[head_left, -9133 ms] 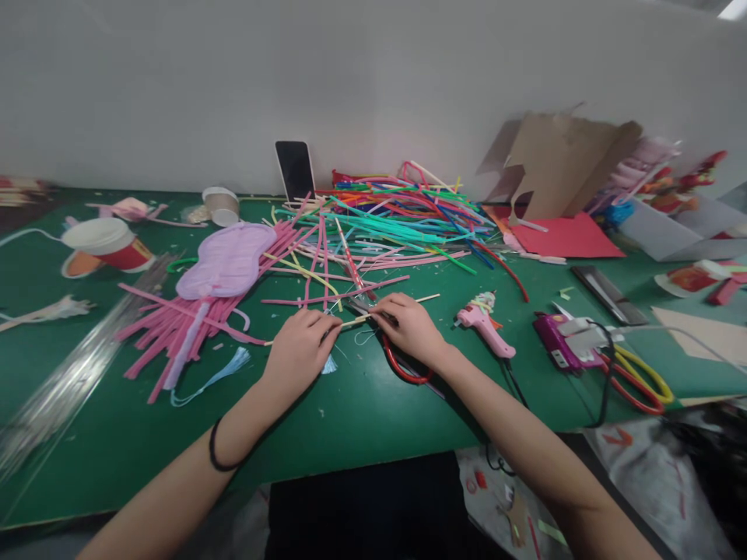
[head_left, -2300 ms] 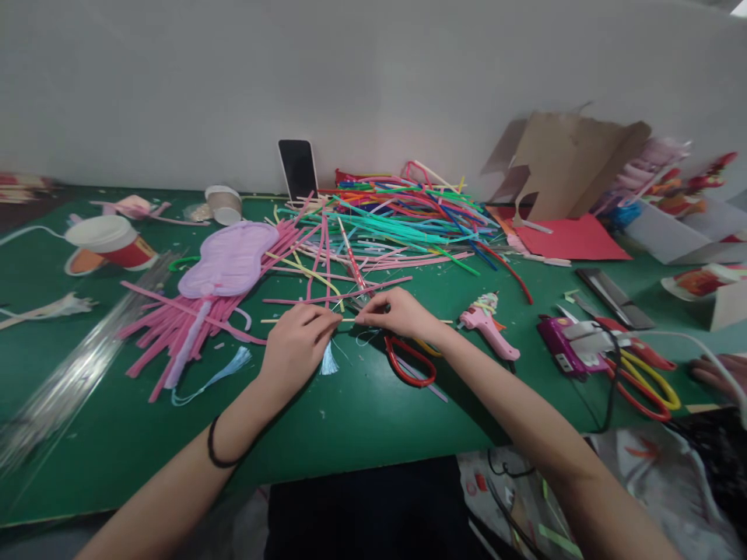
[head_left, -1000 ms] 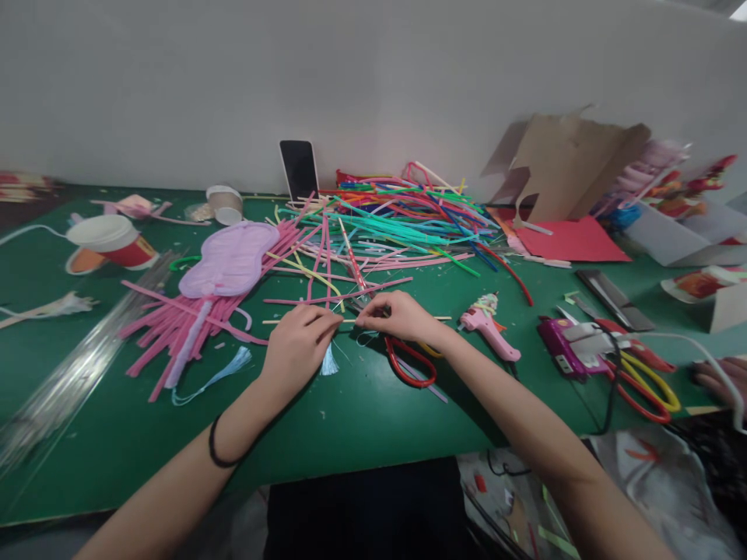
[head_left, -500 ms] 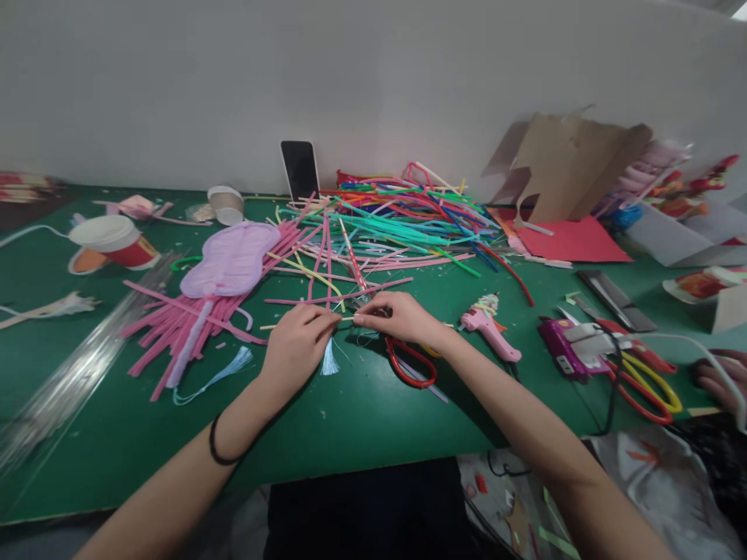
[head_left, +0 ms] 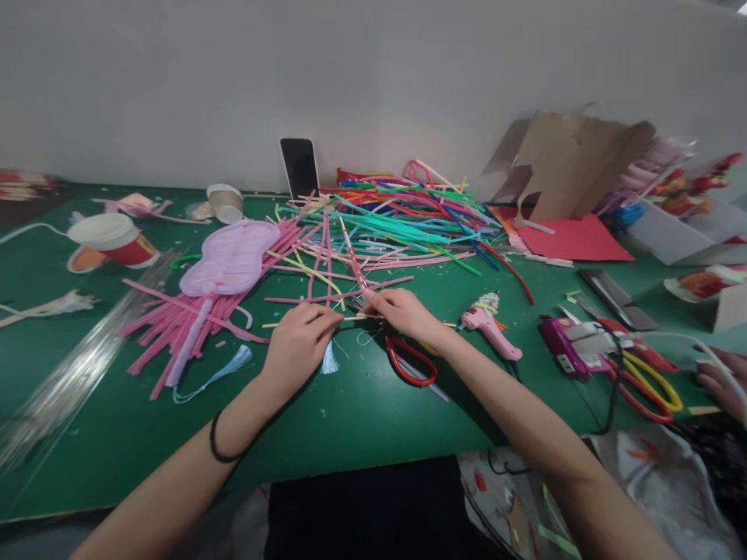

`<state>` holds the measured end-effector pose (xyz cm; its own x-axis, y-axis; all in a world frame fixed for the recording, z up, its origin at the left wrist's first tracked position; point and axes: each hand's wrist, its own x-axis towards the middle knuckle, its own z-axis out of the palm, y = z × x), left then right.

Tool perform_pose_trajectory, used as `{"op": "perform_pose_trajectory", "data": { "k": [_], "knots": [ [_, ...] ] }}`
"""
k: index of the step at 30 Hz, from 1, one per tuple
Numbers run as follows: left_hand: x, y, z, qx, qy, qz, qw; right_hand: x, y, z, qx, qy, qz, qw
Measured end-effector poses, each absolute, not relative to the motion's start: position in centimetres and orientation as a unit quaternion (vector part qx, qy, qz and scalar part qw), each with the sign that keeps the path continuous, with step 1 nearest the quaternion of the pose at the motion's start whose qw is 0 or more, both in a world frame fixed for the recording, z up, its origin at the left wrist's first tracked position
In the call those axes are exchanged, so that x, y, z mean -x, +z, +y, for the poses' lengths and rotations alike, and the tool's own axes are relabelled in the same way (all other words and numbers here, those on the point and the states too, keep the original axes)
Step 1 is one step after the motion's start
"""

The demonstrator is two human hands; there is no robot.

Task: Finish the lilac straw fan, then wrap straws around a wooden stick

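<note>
A thin wooden stick (head_left: 352,318) lies level just above the green table (head_left: 362,420). My left hand (head_left: 300,342) pinches it near its middle, and a small light-blue tassel (head_left: 330,362) hangs below those fingers. My right hand (head_left: 402,313) grips the same stick a little to the right, fingers closed around it. Red-handled scissors (head_left: 410,364) lie on the table right under my right wrist.
Pink strips (head_left: 192,319) and a lilac eye mask (head_left: 229,258) lie left. A heap of coloured strips (head_left: 402,218) and a phone (head_left: 299,167) stand behind. A pink glue gun (head_left: 489,324), purple tool (head_left: 569,345) and more scissors (head_left: 647,381) lie right. Another person's hand (head_left: 720,376) shows at far right.
My right hand has slid slightly right along the stick, opening a small gap between the two hands. My left hand stays where it was.
</note>
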<state>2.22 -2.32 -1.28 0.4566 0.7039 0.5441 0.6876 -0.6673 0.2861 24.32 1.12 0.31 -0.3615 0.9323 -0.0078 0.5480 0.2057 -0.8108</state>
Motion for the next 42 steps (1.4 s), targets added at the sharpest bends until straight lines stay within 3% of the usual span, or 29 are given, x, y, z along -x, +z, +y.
{"op": "perform_pose_trajectory", "data": {
  "k": [14, 28, 32, 42],
  "knots": [
    [-2.3, -1.4, -2.3, -0.847, 0.345, 0.404, 0.016, -24.2, -0.3, 1.1, 0.509, 0.371, -0.725, 0.278],
    [-2.1, -1.2, -2.2, -0.838, 0.351, 0.417, 0.034, -24.2, 0.3, 0.3, 0.474, 0.455, -0.642, 0.396],
    [-2.1, -1.2, -2.3, -0.839, 0.353, 0.414, 0.031, -24.2, 0.4, 0.2, 0.478, 0.431, -0.639, 0.422],
    [-2.2, -1.0, -2.4, -0.838, 0.353, 0.416, 0.035, -23.9, 1.0, 0.0, 0.454, 0.411, -0.674, 0.413]
  ]
}}
